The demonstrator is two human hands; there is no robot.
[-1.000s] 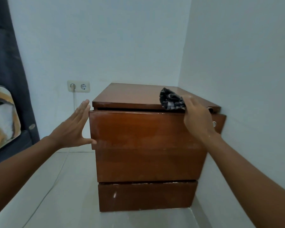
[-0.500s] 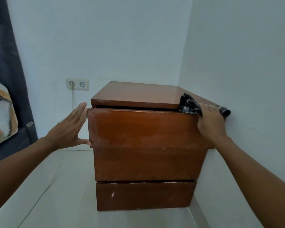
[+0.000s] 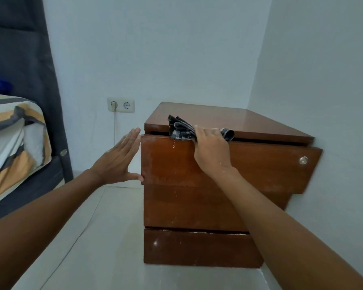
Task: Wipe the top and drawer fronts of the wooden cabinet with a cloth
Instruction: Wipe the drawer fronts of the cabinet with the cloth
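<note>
A brown wooden cabinet with stacked drawers stands in the room's corner. Its top drawer front juts out slightly and carries a small round metal lock at the right. My right hand grips a dark checked cloth and presses it on the front edge of the cabinet top, left of the middle. My left hand is flat, fingers straight and together, resting against the left edge of the top drawer front, thumb touching the lower corner. The lower drawer fronts show scuffs and white specks.
White walls close in behind and on the right of the cabinet. A double wall socket with a cable plugged in sits left of it. A bed with a striped cover and dark headboard stands at the left. Pale tiled floor lies in front.
My right hand has slid the cloth leftwards along the front edge of the top, from the right corner to left of the middle. My left hand stays on the drawer's left edge.
</note>
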